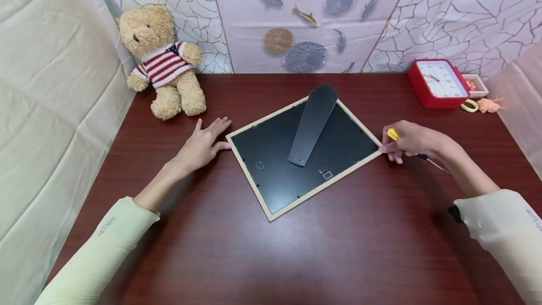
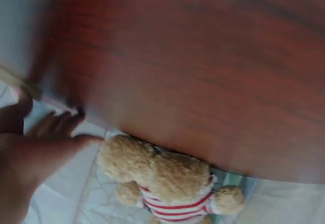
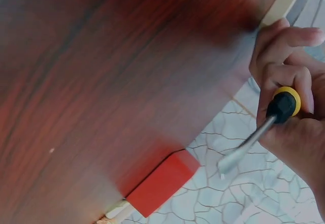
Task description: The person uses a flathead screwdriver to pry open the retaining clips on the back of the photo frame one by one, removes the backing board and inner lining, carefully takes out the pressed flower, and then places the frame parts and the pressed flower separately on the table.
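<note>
A picture frame with a pale wooden border (image 1: 251, 179) lies face down, turned at an angle on the table. Its black backing board (image 1: 275, 185) shows, with a tapered black stand leg (image 1: 314, 124) slanting across it. My left hand (image 1: 201, 147) is at the frame's left corner, fingers spread and thumb against the border. At the opposite corner, my right hand (image 1: 417, 138) touches the edge with thumb and fingertips. Curled fingers of that hand also hold a screwdriver (image 3: 283, 106) with a yellow and black handle, its metal shaft pointing back toward the wrist.
A teddy bear (image 1: 163, 60) in a striped sweater sits at the back left. At the back right stands a red clock (image 1: 438, 84), beside a small light-coloured box (image 1: 476, 86) and an orange trinket (image 1: 488, 105). Dark red wood forms the tabletop (image 1: 330, 253); patterned cloth hangs behind it.
</note>
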Demonstrator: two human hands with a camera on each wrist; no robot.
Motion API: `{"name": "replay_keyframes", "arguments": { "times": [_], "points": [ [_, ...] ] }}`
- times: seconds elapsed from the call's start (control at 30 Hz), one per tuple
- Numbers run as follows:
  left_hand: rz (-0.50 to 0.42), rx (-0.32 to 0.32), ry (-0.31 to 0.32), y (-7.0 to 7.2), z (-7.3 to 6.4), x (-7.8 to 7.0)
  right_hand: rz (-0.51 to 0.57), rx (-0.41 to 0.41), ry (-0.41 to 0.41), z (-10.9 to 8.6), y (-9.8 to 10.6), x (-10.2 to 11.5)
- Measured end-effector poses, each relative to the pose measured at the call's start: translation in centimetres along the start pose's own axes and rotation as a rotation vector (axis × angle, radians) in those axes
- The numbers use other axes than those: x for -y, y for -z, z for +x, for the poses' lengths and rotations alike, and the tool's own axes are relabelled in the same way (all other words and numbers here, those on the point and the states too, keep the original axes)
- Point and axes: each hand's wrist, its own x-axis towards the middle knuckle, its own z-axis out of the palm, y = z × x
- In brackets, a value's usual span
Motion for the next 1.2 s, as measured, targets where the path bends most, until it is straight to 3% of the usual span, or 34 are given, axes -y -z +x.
{"name": "replay_keyframes", "arguments": {
  "times": [0.1,0.2,0.27,0.4,0.5,0.6,0.7,0.8,1.07,1.2],
  "points": [
    [0.025,-0.096,0.05,-0.5,0.0,-1.5,-0.024,0.031,-0.014,-0.8,-0.6,0.1],
    [0.022,-0.093,0.064,-1.0,-0.2,-2.6,-0.028,0.046,-0.028,-1.4,-0.9,0.1],
    [-0.023,-0.038,0.072,-1.2,-0.4,-2.5,-0.035,0.055,-0.029,-1.5,-1.1,0.3],
    [-0.16,0.161,0.123,-0.3,-1.1,-3.0,-0.04,0.093,-0.03,-1.8,-1.5,0.7],
    [-0.175,0.278,0.134,0.5,-1.2,-3.9,-0.032,0.121,-0.033,-2.1,-1.8,0.9],
    [-0.152,0.334,0.129,1.3,-0.8,-5.0,-0.016,0.141,-0.037,-2.7,-2.2,1.0],
    [-0.152,0.373,0.135,1.5,0.0,-4.9,0.002,0.153,-0.025,-3.1,-2.7,0.9],
    [-0.161,0.391,0.137,1.1,1.0,-4.0,0.004,0.162,-0.038,-3.6,-3.2,1.0],
    [-0.182,0.353,0.105,0.6,2.7,-2.9,0.026,0.192,-0.045,-4.8,-4.2,1.3],
    [-0.225,0.37,0.09,0.2,3.5,-1.8,0.055,0.205,-0.055,-5.1,-4.6,1.1]
  ]
}}
